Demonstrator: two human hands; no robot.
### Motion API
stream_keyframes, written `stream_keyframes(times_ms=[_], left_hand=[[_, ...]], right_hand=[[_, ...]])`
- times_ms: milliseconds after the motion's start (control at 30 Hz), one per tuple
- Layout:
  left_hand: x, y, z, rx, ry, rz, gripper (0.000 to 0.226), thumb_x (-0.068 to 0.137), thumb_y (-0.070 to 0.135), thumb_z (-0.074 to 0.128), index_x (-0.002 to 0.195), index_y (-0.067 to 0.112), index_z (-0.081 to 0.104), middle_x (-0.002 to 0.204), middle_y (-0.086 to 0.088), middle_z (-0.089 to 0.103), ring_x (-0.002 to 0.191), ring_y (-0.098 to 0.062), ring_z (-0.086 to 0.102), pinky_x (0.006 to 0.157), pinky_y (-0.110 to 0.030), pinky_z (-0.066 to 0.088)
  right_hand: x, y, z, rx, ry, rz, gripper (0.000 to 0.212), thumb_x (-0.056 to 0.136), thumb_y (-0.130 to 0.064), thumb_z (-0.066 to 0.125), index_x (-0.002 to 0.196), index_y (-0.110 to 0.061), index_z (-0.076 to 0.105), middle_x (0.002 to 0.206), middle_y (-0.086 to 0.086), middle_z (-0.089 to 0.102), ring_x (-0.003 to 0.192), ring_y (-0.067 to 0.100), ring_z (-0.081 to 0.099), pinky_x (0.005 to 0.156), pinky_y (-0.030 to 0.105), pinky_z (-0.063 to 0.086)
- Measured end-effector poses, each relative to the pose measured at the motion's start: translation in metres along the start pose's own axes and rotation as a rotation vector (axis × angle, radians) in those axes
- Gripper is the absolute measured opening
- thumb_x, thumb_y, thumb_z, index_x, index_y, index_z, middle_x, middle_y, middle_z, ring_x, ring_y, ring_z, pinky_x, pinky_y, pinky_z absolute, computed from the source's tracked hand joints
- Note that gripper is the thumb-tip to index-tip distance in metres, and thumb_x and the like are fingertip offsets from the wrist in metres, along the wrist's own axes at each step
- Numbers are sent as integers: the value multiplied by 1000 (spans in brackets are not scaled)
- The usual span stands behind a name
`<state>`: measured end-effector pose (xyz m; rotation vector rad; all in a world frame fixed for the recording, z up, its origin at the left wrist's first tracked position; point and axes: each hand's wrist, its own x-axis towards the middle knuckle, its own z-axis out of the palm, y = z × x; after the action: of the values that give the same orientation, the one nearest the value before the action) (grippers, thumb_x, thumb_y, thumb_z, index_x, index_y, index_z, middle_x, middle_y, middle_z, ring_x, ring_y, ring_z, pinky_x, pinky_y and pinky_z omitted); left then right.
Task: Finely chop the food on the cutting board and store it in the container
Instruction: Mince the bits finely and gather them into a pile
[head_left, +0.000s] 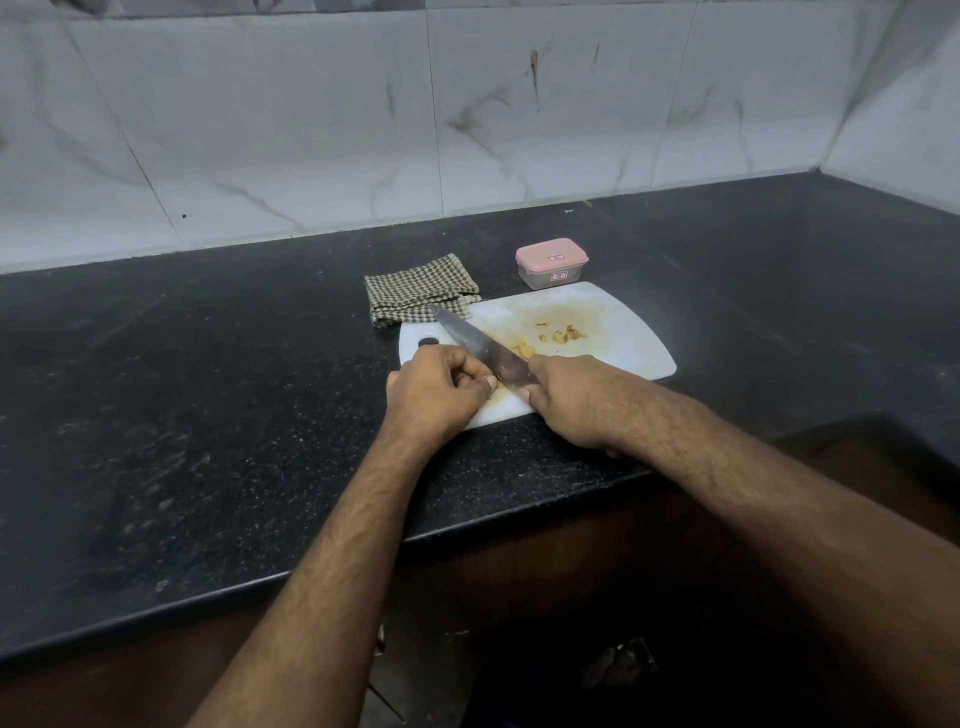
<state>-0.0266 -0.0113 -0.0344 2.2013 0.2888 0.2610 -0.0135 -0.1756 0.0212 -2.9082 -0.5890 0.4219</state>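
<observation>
On the black speckled stone desk (208, 364) we see a white plastic cutting board (623, 338) with yellow food pieces (558, 335). Our right hand (576, 400) grips a steel knife (478, 343); our left hand (436, 395) fingers (480, 383) pinch a piece. A pink-lidded container (551, 262) stands closed just behind the board.

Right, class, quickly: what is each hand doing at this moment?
Left hand: fingers curled, pinching a small piece of food against the cutting board.
Right hand: gripping the knife.

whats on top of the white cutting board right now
On the white plastic cutting board: yellowish food pieces, a steel knife blade, both hands. The left hand hides what it pinches.
</observation>
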Motion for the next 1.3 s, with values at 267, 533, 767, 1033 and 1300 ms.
stream_keyframes(times_ms=[267, 533, 767, 1033, 1300], left_hand=[[0, 1, 2, -6, 21, 6, 14, 82, 31, 80, 70, 34, 74, 66, 19, 69, 73, -5, 64, 101, -52, 50], [2, -1, 3, 22, 29, 24, 16, 83, 32, 79, 68, 32, 73, 65, 19, 68, 71, -5, 63, 99, -54, 50], [3, -1, 3, 27, 24, 14, 13, 84, 30, 78, 71, 30, 74, 69, 20, 70, 74, -4, 65, 103, -51, 47], [3, 0, 3, 27, 16, 5, 18, 84, 28, 77, 67, 30, 71, 67, 25, 69, 79, -3, 66, 108, -50, 43], [-1, 4, 2, 56, 42, 19, 16, 85, 28, 74, 70, 29, 71, 73, 21, 72, 86, -1, 66, 113, -47, 35]], right_hand=[[1, 3, 3, 15, 20, -8, 21, 107, -36, 40, 119, -21, 47, 81, -6, 45, 66, 9, 46, 53, 28, 35], [2, 0, 4, -8, 22, -16, 29, 107, -35, 40, 130, -18, 48, 86, -3, 48, 79, 15, 52, 69, 32, 43], [4, -7, 7, -53, 39, -2, 32, 104, -22, 46, 136, -21, 45, 82, -3, 44, 85, 20, 53, 72, 33, 45], [2, -12, 6, -114, 76, -17, 29, 103, -13, 46, 131, -10, 50, 90, 6, 43, 81, 24, 45, 71, 36, 40], [-4, -17, 3, -106, 61, 10, 33, 104, -14, 45, 137, -12, 46, 101, 9, 51, 88, 23, 48, 74, 35, 42]])
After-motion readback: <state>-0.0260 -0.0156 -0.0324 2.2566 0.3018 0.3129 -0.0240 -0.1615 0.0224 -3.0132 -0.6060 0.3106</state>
